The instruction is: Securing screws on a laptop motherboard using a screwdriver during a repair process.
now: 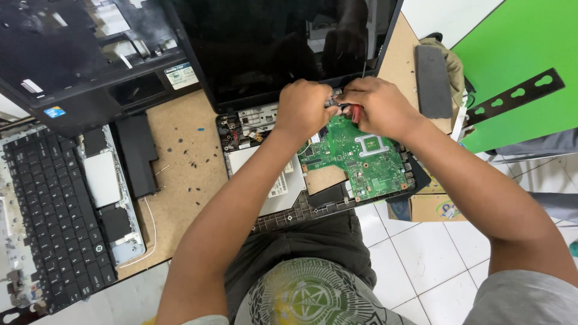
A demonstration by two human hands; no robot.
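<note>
Basically screwdriver btwn both hands (over motherboard).

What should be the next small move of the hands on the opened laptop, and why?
Probably keep the left hand steady and work the red-handled tool in the right hand gently at the hinge edge. Both hands meet there, at the top of the green circuit board, just under the dark screen. The tool tip is hidden, so go slowly.

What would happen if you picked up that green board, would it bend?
The green board looks thin and flat, so it is probably light and fairly stiff. Small parts cover it, so it is likely fragile. It sits in the laptop base beneath both hands, so it may not lift freely.
</note>
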